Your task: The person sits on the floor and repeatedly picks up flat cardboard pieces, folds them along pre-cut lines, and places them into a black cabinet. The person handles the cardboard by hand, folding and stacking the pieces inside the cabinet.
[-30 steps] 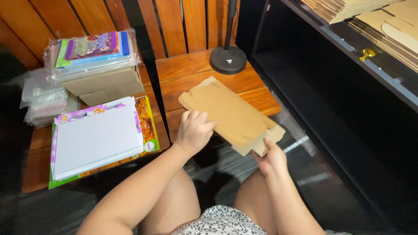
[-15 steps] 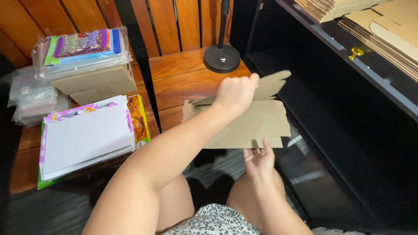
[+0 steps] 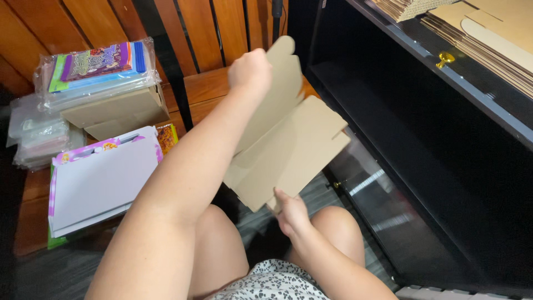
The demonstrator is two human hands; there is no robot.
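1. The left hand (image 3: 250,69) is raised high, fingers clamped on the top flap of the flat cardboard box (image 3: 288,144), which hangs tilted over the person's knees.
2. The right hand (image 3: 291,214) grips the box's near bottom edge, fingers closed on it.
3. The box's right edge sits just beside the black shelf unit (image 3: 422,139); little room there.
4. Left, on the wooden counter (image 3: 208,89), lie a white board (image 3: 100,180) and wrapped packs (image 3: 97,69), well apart from the box.

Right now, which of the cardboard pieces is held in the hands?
The partly unfolded flat cardboard box, raised between left hand and right hand. The folded cardboard box sits under plastic packets; other flat sheets lie on the shelf.
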